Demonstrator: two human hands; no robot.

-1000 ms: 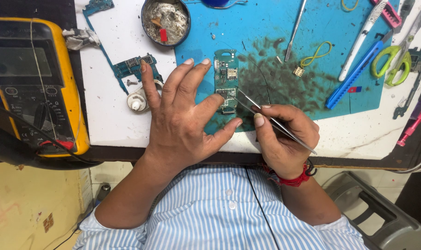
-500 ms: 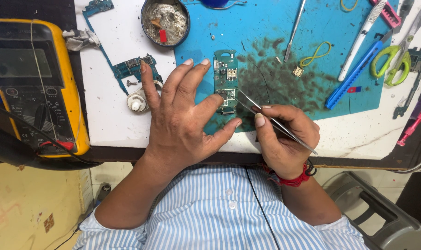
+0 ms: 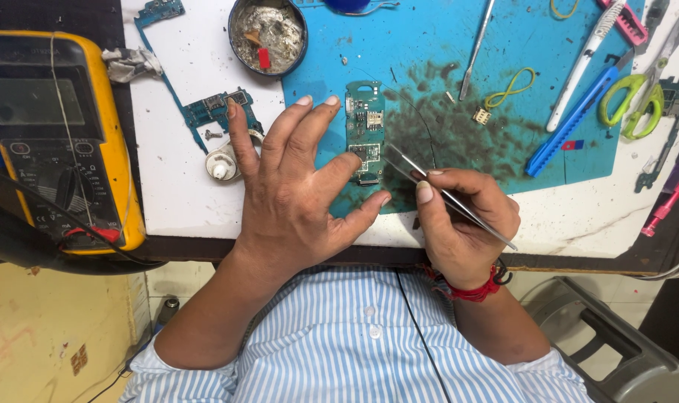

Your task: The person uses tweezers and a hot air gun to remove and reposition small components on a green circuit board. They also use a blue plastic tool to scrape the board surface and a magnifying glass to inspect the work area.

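On the blue mat (image 3: 429,45) of the tabletop (image 3: 182,172), the green circuit board (image 3: 365,123) lies just right of the left hand (image 3: 294,194), whose spread fingers (image 3: 347,166) touch its near end, while the right hand (image 3: 466,216) pinches tweezers (image 3: 444,195) whose tips meet the board's near right edge.

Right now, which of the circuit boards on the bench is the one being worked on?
The upright green circuit board on the blue mat: left hand steadies it, and tweezers in the right hand touch it. The board pieces on the white surface lie untouched.
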